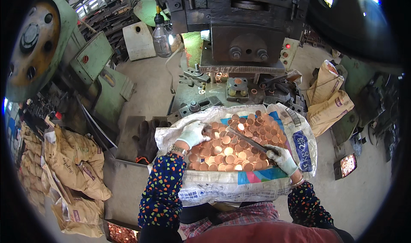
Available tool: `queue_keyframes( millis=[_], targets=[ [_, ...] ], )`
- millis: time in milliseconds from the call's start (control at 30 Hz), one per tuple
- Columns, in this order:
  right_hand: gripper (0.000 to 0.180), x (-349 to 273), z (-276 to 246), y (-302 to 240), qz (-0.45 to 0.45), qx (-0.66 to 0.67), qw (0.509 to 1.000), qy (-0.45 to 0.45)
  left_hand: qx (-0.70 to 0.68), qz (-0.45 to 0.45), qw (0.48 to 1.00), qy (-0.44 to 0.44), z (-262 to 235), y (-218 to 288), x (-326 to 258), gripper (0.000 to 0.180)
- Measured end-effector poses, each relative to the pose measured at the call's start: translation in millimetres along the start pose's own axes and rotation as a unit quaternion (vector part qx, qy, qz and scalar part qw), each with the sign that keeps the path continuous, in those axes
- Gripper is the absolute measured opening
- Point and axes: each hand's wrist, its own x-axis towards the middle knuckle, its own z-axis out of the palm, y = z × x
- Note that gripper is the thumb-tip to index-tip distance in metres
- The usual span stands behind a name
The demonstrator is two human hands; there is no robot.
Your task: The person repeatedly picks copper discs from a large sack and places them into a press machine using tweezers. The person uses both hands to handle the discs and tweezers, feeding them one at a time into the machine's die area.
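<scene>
A heap of round copper discs lies in an opened white woven sack spread in front of me. At the heap's left side is my left hand, in a pale glove, its fingers curled in among the discs. What those fingers hold, if anything, is hidden. My right hand, gloved too, is closed round the near end of long metal tweezers. They slant over the discs, their tip pointing away to the left.
Beyond the sack stands a dark press with a small die block on its bed. Brown paper sacks are piled at left, others at right. A clear bottle hangs near the press. Dark gloves lie beside the sack.
</scene>
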Motion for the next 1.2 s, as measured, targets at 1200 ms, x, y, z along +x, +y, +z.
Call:
queue_keyframes(
  millis=[1200],
  targets=[
    [0.034,121.7,-111.6,-45.3,-0.161,-0.34,0.916,0.142,-0.236,0.03,0.97,0.041,-46.4,50.0,28.4,0.024]
  ],
)
